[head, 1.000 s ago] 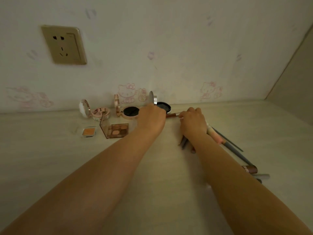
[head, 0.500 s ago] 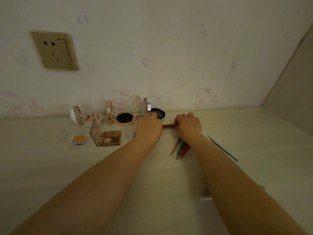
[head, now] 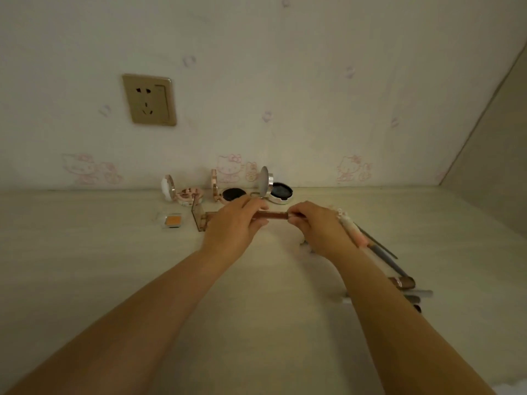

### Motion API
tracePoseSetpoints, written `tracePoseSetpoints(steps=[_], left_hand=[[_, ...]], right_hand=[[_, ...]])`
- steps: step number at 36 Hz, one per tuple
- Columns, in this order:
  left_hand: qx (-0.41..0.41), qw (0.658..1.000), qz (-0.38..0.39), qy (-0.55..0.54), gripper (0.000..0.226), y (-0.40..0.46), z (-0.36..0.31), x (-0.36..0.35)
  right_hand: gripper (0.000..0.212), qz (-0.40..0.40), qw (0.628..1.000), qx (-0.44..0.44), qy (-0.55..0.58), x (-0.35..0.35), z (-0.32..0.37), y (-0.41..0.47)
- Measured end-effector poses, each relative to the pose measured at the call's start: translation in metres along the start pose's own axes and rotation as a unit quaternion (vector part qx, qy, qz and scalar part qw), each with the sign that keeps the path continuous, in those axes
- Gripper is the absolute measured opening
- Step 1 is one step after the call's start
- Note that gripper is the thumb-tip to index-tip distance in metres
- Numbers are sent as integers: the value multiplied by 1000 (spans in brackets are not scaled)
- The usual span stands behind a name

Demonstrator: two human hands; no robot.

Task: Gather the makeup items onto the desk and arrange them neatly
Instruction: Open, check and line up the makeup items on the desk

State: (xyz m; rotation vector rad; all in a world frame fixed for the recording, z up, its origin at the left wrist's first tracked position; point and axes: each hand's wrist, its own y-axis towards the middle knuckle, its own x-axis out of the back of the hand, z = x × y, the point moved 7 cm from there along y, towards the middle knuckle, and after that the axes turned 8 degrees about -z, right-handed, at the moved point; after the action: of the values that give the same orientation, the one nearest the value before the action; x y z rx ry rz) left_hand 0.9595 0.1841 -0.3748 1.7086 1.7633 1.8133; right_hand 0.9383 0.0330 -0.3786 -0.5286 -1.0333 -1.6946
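Note:
A slim brown makeup tube (head: 272,215) hangs level above the pale wooden desk (head: 85,266), gripped at its left end by my left hand (head: 235,226) and at its right end by my right hand (head: 316,228). Behind the hands, along the wall, stand three open compacts: a white patterned compact (head: 186,195), a rose-gold compact (head: 228,192) and a silver compact (head: 278,189). An orange blush pan (head: 172,220) lies at the left. An open eyeshadow palette (head: 199,217) is partly hidden by my left hand.
Brushes and pencils (head: 379,249) lie slanted on the desk right of my right arm, with capped tubes (head: 407,283) nearer me. A wall socket (head: 149,99) sits above left. A side panel (head: 490,172) closes off the desk on the right.
Both hands lifted the brown tube off the desk near the silver compact and drew it toward me. The camera tilted, so the wall socket sits further right.

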Motion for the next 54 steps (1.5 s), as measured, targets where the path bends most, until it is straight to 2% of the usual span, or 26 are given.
tracePoseSetpoints(steps=[6, 13, 17, 21, 24, 27, 30, 33, 34, 36, 39, 42, 43, 45, 47, 51, 54], left_hand=[[60, 998, 16, -7, 18, -50, 26, 60], [145, 983, 105, 46, 17, -95, 69, 104], [165, 969, 142, 114, 33, -110, 89, 121], [212, 965, 130, 89, 47, -128, 106, 123], [209, 970, 104, 71, 49, -131, 106, 124], [186, 976, 86, 67, 33, -128, 104, 125], [167, 983, 66, 22, 24, -128, 104, 125], [142, 988, 64, -11, 36, -129, 99, 124], [137, 988, 64, -13, 39, -129, 97, 124], [136, 989, 63, -6, 29, -129, 96, 123], [142, 989, 49, 8, 18, -128, 96, 126], [152, 988, 40, 3, 16, -128, 97, 128], [153, 987, 39, -1, 15, -128, 97, 129], [150, 988, 43, -8, 13, -127, 96, 128], [148, 987, 52, -13, 13, -128, 95, 127], [157, 986, 54, -31, 12, -129, 96, 126], [166, 984, 45, -47, 11, -129, 96, 127]], right_hand=[[27, 34, 996, 76, -41, -39, 56, -36], [30, 81, 993, 88, -25, -90, 110, -58], [32, 71, 991, 112, -16, -109, 131, -64], [18, 17, 993, 110, 32, -117, 137, -68], [9, -18, 992, 66, 105, -109, 131, -68], [5, 9, 984, -18, 177, -105, 115, -70], [33, 24, 984, -28, 175, -105, 111, -74], [45, 60, 989, -34, 134, -111, 113, -74], [43, 75, 989, -30, 121, -113, 114, -75], [31, 90, 989, -22, 116, -117, 114, -74], [10, 69, 982, -34, 171, -114, 111, -73], [6, 63, 981, -37, 180, -112, 111, -73], [9, 71, 982, -39, 172, -113, 112, -74], [30, 82, 984, -39, 155, -113, 115, -75], [37, 82, 985, -39, 145, -112, 115, -74], [11, 80, 983, -49, 156, -112, 112, -73], [6, 59, 979, -56, 188, -110, 111, -74]])
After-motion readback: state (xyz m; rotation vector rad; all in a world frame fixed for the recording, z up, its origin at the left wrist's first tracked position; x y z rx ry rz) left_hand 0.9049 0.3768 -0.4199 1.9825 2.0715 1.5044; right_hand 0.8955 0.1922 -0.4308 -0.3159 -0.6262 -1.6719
